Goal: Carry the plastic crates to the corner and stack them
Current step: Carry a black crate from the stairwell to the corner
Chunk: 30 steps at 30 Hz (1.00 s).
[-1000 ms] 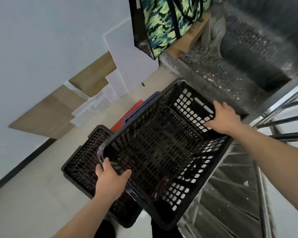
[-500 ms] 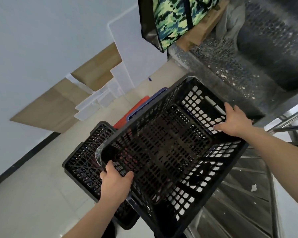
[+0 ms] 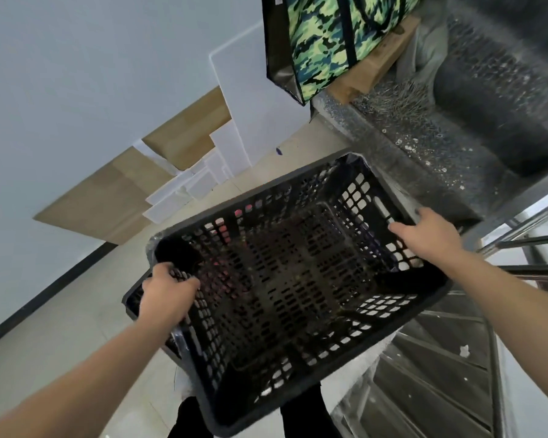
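Gripping crate [image 3: 282, 298] rims, left hand [image 3: 166, 295], right hand [image 3: 431, 237]; second crate [image 3: 133, 303] beneath, stairs [image 3: 424, 384] beside.

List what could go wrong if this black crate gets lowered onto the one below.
The left hand grips the rim of the held crate right above the lower crate, so its fingers might get pinched. The held crate looks tilted and offset from it, so it may land crooked. Its far corner could knock the concrete step.

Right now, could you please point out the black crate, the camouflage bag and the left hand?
black crate [image 3: 285, 298]: head view, on its slotted floor.
camouflage bag [image 3: 323, 36]: head view, on its patterned side.
left hand [image 3: 166, 295]: head view, on its back.
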Each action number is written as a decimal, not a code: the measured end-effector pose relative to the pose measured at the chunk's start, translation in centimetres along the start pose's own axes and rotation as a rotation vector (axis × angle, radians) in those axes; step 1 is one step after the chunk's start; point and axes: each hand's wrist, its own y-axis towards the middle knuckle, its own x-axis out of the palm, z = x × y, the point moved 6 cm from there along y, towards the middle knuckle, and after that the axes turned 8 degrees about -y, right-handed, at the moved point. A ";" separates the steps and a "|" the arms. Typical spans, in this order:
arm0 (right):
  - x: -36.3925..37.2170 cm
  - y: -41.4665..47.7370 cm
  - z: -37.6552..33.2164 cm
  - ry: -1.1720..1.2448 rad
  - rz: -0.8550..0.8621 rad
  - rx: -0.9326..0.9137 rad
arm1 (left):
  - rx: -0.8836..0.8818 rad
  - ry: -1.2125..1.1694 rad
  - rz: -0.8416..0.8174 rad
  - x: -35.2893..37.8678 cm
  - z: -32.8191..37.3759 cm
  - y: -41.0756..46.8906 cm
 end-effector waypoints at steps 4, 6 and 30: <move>2.8 -3.2 -0.1 0.007 -0.090 0.031 | 0.066 0.062 -0.070 -2.9 1.9 2.9; 4.4 -4.6 0.1 -0.034 -0.107 0.030 | 0.089 0.102 -0.134 -3.3 2.4 3.8; 9.2 -8.2 3.6 0.215 -0.081 0.278 | 0.011 -0.207 -0.174 -3.4 0.2 4.8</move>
